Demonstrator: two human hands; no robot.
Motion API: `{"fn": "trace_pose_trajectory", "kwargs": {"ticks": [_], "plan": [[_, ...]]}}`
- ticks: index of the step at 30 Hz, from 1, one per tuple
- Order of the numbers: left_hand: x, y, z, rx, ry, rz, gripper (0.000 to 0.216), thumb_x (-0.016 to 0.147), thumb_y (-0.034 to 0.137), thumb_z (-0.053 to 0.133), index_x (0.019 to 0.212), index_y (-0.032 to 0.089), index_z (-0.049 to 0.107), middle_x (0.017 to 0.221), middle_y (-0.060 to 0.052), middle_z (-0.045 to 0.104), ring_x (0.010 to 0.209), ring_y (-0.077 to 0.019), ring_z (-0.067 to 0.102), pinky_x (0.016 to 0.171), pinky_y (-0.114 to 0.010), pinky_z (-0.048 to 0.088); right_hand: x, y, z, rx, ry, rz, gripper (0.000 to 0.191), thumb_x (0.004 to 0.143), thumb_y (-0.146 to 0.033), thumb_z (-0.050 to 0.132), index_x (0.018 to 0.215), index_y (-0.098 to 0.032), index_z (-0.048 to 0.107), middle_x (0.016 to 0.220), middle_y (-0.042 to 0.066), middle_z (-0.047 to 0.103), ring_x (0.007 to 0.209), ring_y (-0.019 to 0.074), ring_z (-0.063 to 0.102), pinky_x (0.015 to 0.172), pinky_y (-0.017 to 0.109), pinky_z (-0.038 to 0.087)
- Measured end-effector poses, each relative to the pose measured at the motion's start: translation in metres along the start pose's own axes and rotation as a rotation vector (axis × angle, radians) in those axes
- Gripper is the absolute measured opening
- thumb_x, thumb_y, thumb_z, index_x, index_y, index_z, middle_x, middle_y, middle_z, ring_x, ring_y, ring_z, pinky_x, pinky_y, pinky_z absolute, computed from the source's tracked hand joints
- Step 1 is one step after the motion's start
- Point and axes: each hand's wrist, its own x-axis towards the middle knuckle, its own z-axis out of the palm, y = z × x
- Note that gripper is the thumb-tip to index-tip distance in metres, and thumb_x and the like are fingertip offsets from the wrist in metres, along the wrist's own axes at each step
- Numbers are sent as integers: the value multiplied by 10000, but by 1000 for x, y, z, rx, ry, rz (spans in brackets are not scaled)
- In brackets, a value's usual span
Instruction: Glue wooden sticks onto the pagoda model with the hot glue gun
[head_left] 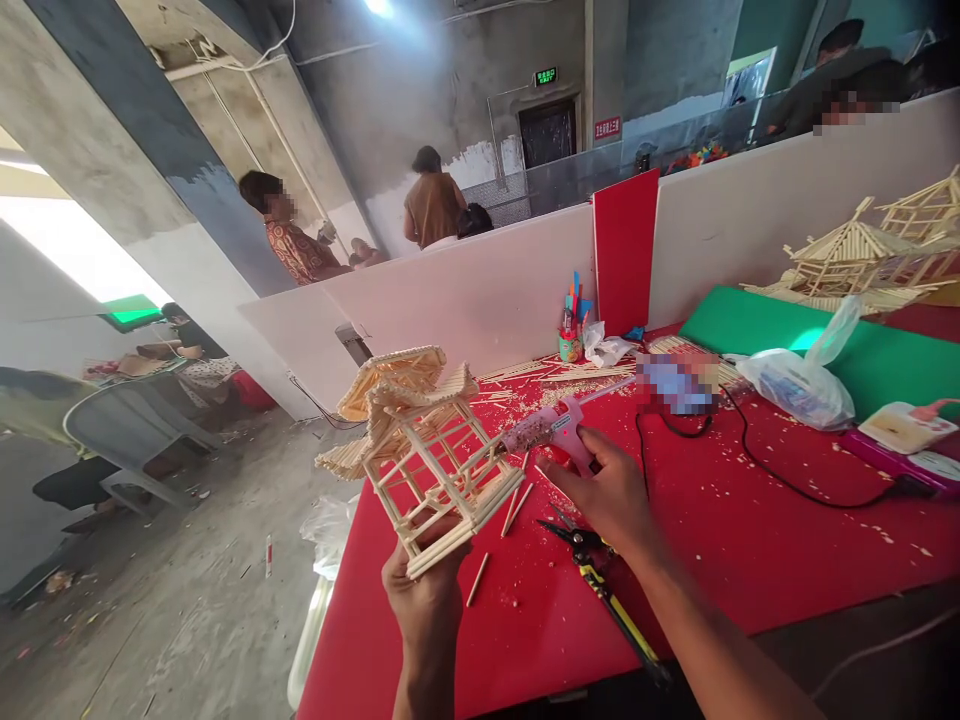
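My left hand (426, 592) is closed on the base of a small pavilion model made of thin wooden sticks (416, 440), held tilted over the left end of the red table (750, 540). My right hand (607, 490) grips a pink hot glue gun (551, 428) whose nozzle points left at the model's frame. Loose sticks (516, 508) lie on the table under the gun. Black-and-yellow cutters (600, 580) lie just beneath my right wrist.
The gun's black cable (757, 455) runs right across the table. A clear plastic bag (799, 385), a green sheet (885, 360), finished stick models (855, 255), a cup of pens (571, 335) and white dividers (465, 300) stand behind. People sit and stand at the left and back.
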Motion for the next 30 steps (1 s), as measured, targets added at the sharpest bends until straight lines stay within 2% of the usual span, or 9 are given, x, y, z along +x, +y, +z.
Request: {"fn": "trace_pose_trajectory", "kwargs": {"ticks": [8, 11, 15, 18, 21, 26, 30], "plan": [[-2, -3, -2, 27, 28, -33, 97, 627, 207, 803, 567, 181, 732, 624, -26, 632, 644, -151, 604, 521, -222, 508, 0, 1, -5, 123, -96, 184, 358, 706, -526, 691, 864, -207, 647, 651, -55, 539, 601, 104, 453, 563, 214, 365], [-1, -4, -3, -36, 70, -96, 105, 570, 190, 828, 565, 182, 723, 625, -16, 628, 624, -136, 589, 505, -206, 499, 0, 2, -8, 183, -81, 196, 371, 697, -539, 694, 837, -201, 632, 611, -65, 496, 581, 96, 416, 534, 208, 336], [4, -1, 0, -143, 171, -217, 201, 471, 186, 868, 592, 176, 707, 630, 5, 628, 551, -110, 562, 424, -181, 455, -2, -2, -14, 182, 5, 183, 414, 677, -568, 700, 836, -197, 611, 644, -48, 530, 600, 106, 462, 564, 218, 384], [7, 3, 2, -225, 254, -310, 319, 409, 197, 892, 669, 182, 707, 606, 26, 618, 498, -99, 541, 381, -175, 430, -2, -2, -15, 63, 123, 102, 439, 665, -606, 694, 781, -197, 584, 659, -23, 560, 590, 116, 491, 561, 231, 403], [8, 5, 3, -292, 270, -372, 366, 395, 211, 903, 682, 177, 679, 587, 35, 611, 482, -92, 533, 360, -160, 401, -1, 1, -10, -89, 218, -53, 404, 718, -594, 664, 750, -206, 553, 663, -18, 567, 558, 109, 492, 552, 236, 399], [5, 5, 3, -340, 267, -417, 390, 406, 223, 900, 697, 169, 646, 593, 44, 605, 467, -71, 510, 351, -146, 372, -2, 4, 3, -321, 357, -345, 275, 853, -472, 595, 883, -200, 568, 764, 18, 603, 651, 135, 558, 606, 250, 419], [3, 4, 3, -361, 270, -434, 407, 419, 201, 895, 744, 173, 651, 630, 39, 623, 497, -83, 542, 353, -148, 361, -3, 4, 9, -475, 441, -501, 221, 856, -360, 620, 994, -192, 580, 899, 68, 652, 782, 176, 621, 642, 265, 442]]}}
